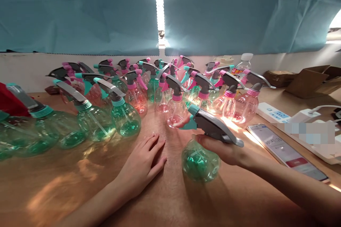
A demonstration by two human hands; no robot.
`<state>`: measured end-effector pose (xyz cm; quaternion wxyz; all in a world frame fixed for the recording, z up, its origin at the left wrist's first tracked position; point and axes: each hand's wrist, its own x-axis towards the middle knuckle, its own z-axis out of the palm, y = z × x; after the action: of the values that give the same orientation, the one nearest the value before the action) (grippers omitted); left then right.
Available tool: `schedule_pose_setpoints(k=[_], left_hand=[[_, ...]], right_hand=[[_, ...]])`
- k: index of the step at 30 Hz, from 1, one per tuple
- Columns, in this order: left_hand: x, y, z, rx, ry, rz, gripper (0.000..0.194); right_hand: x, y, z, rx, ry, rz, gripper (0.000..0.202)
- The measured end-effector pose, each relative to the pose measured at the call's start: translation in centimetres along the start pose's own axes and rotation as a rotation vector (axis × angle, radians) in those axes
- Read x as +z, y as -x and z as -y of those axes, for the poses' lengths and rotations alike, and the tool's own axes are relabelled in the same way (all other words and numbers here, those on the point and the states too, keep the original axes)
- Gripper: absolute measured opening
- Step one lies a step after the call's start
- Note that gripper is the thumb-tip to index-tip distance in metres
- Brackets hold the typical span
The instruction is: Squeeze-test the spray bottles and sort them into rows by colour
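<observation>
My right hand grips a green spray bottle by the neck, just under its grey sprayer head, with a finger reaching along the teal trigger. The bottle tilts, its nozzle pointing away to the left, and a shadow lies on the table below it. Palm down on the wooden table, my left hand is empty with its fingers stretched out. Beyond its fingertips stands another green spray bottle. A pink spray bottle stands behind the held one.
Several more green and pink spray bottles crowd the left and back. At right lie a phone and a white power strip with a plugged-in charger. An open cardboard box and a clear bottle stand behind.
</observation>
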<state>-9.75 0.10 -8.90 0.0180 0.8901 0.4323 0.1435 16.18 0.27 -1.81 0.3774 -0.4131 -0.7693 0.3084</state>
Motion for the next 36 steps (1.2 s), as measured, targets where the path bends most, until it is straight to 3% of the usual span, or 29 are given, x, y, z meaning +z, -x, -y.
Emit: schedule_pose_setpoints(k=[6, 23, 29, 36], left_hand=[[-0.3, -0.2, -0.1, 0.008, -0.009, 0.025, 0.043], [0.1, -0.1, 0.1, 0.019, 0.004, -0.005, 0.043], [-0.1, -0.2, 0.0, 0.019, -0.006, -0.002, 0.043], [-0.3, -0.3, -0.1, 0.017, 0.000, -0.009, 0.044]], right_hand=[[0.7, -0.5, -0.2, -0.050, -0.038, -0.045, 0.047], [1.1, -0.7, 0.3, -0.112, -0.314, 0.035, 0.046], [0.9, -0.5, 0.7, -0.092, -0.283, 0.045, 0.044], [1.3, -1.0, 0.3, -0.286, -0.321, 0.009, 0.047]])
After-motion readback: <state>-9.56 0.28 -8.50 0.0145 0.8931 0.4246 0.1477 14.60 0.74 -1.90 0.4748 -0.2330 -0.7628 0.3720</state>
